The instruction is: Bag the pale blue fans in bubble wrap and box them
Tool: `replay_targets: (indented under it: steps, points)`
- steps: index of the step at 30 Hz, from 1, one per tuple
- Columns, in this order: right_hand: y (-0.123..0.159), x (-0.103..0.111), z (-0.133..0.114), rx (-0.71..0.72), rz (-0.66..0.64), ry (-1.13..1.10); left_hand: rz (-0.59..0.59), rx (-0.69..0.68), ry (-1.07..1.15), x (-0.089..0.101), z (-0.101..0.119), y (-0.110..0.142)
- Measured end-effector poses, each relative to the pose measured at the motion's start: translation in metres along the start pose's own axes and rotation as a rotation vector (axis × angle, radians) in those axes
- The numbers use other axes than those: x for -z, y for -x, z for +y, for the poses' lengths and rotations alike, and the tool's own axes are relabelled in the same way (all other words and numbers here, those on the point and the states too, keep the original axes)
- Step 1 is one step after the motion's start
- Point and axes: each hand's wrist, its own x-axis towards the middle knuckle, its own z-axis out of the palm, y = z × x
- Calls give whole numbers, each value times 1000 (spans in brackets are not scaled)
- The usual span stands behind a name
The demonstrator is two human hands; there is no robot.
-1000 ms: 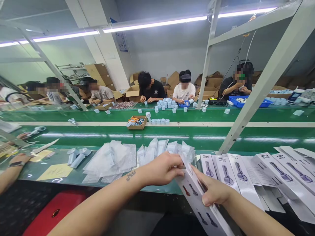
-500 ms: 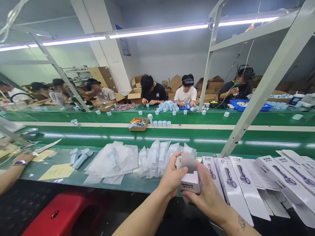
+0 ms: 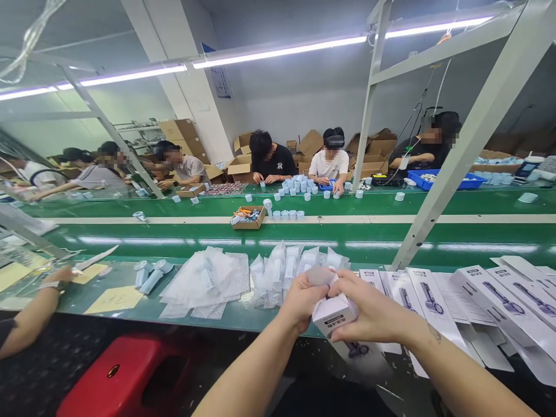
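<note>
Gripping: left hand [image 3: 304,298] pinches the white box [image 3: 333,316] at its upper end; right hand [image 3: 367,304] clasps its side
White box: at the desk's [image 3: 243,314] near edge
Bagged parts [image 3: 278,275]: on the desk, beyond the hands

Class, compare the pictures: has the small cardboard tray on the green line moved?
No: the cardboard tray still straddles the pale strip, about as far left of the big slanted post.

Left hand [image 3: 303,298] and right hand [image 3: 367,301] hold white box [image 3: 333,315]; plastic bags [image 3: 275,275] beyond.
</note>
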Motion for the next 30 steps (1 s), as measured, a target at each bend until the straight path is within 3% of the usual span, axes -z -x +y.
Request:
replay_targets:
  steps: [2, 4, 6, 8, 10, 12, 17, 23, 27, 30]
  points:
    - [2, -12, 1, -37, 120, 77, 223, -133, 27, -5, -9, 1]
    - [7, -31, 5, -53, 312, 134, 340, -226, -16, -6, -13, 9]
    - [12, -47, 10, -61, 482, 113, 258, -280, -206, -3, -9, 20]
    - [16, -57, 14, -105, 555, 40, 28, -296, -425, 2, 1, 32]
    - [18, -61, 13, -149, 529, -44, -159, -267, -489, 5, 12, 38]
    - [20, -62, 8, -139, 492, -105, -216, -214, -388, 6, 17, 38]
    - [24, -64, -3, -137, 501, -200, -151, -110, 1, -2, 9, 37]
    - [29, -54, -6, -220, 381, -258, -28, -22, 23, -10, 6, 49]
    - [30, -48, -4, -249, 326, -270, -98, 21, -20, -9, 3, 50]
    - [34, -50, -2, -200, 338, -257, -221, -79, -180, 5, 1, 43]
